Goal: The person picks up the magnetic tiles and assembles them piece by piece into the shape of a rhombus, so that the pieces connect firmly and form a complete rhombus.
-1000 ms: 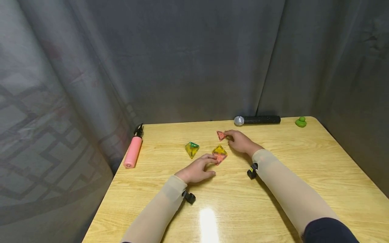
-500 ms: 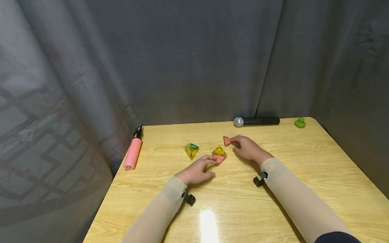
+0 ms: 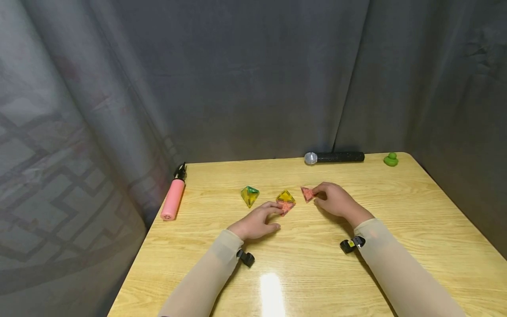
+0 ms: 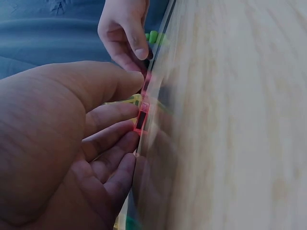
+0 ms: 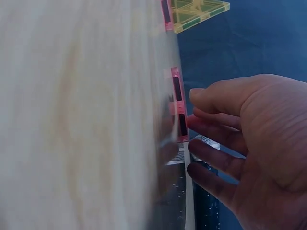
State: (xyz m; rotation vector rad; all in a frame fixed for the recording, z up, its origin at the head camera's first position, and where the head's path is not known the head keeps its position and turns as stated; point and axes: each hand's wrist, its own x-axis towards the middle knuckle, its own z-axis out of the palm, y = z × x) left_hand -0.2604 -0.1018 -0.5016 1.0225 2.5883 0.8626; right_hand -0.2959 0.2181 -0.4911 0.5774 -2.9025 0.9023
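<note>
A translucent pink triangular tile (image 3: 307,194) lies flat on the wooden table, and my right hand (image 3: 336,200) pinches its right corner with thumb and index finger. Nearer the middle, a second pink triangular tile (image 3: 285,208) lies against a yellow triangular piece (image 3: 285,196). In the right wrist view that yellow piece (image 5: 201,12) rises off the table. My left hand (image 3: 258,221) touches this second pink tile with its fingertips, fingers loosely extended and thumb apart. To the left stands a small yellow-and-green pyramid shape (image 3: 250,195).
A pink hand pump (image 3: 173,199) with a black end lies by the left edge. Along the back edge lie a black microphone (image 3: 334,157) and a small green rubber-duck-like toy (image 3: 391,159). Grey curtains (image 3: 253,79) hang behind the table (image 3: 301,273).
My right hand has moved right and toward me, drawing its pink tile over the table away from the yellow piece. The left hand stays on the other pink tile.
</note>
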